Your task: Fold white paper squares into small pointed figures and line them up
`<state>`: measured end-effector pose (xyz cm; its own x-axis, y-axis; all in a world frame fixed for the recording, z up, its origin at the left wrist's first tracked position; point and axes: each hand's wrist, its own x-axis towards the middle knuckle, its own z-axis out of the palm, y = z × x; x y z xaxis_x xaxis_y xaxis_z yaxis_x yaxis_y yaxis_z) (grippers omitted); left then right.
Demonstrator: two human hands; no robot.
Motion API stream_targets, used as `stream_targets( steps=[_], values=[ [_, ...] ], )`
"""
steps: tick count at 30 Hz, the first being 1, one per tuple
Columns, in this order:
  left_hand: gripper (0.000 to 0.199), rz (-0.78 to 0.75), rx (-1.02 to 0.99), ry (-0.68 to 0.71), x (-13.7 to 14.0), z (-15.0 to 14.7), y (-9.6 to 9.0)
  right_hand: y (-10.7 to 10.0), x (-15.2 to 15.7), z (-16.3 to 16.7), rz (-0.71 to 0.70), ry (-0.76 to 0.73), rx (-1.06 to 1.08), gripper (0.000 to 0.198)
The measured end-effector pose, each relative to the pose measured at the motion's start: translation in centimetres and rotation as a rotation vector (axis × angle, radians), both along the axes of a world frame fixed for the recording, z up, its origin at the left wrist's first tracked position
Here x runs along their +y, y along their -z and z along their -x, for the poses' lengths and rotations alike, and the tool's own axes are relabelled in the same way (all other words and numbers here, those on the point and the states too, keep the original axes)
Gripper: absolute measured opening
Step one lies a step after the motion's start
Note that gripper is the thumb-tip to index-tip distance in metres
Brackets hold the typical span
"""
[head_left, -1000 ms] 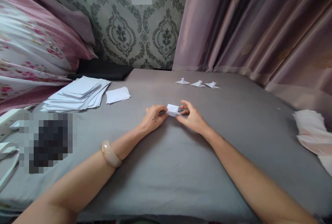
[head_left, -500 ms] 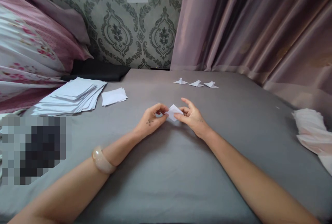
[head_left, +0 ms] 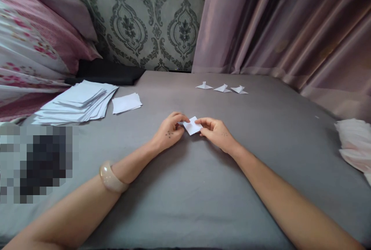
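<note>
A small folded square of white paper (head_left: 192,126) is held between my two hands, one corner pointing toward me. My left hand (head_left: 171,128) grips its left corner with bent fingers and thumb. On the other side my right hand (head_left: 215,131) pinches the right corner, its index finger lying along the upper edge. Farther off stand three small folded paper figures (head_left: 222,88) in a row. To the left lies a small stack of white paper rectangles (head_left: 126,103), beside a larger fanned pile of white sheets (head_left: 72,103).
The grey sheet (head_left: 185,199) covers the flat surface under my arms. A black cloth item (head_left: 110,73) lies at the back left, and pale bunched fabric (head_left: 354,140) at the right edge. Pink curtains (head_left: 246,22) hang at the back right.
The paper has turned from upright to lying flatter, facing up. My right index finger has come down from its raised position onto the paper. The view has tilted slightly downward.
</note>
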<state>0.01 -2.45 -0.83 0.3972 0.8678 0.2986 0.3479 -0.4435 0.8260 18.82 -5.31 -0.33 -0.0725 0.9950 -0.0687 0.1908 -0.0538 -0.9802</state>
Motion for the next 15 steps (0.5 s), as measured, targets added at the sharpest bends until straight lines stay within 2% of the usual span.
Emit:
stream_targets(
  steps=[2,4,8,12,15],
  values=[
    [0.039,-0.155,0.128,0.027,-0.3,0.1,-0.2,-0.1,0.0,-0.2,0.011,-0.047,0.031,0.041],
    [0.038,-0.276,0.219,0.022,-0.4,0.2,-0.2,-0.1,0.0,-0.3,-0.015,-0.084,0.009,0.046],
    [0.023,-0.463,0.338,0.039,0.0,0.4,0.1,0.6,0.1,-0.5,-0.153,-0.075,-0.220,0.034],
    [0.018,-0.493,0.469,0.109,0.2,0.5,0.5,0.6,-0.5,-0.5,-0.416,-0.087,-0.615,0.020],
    [0.021,-0.408,0.502,0.114,0.2,0.5,0.7,0.1,-1.1,-0.6,-0.449,-0.082,-0.814,0.017]
  ],
)
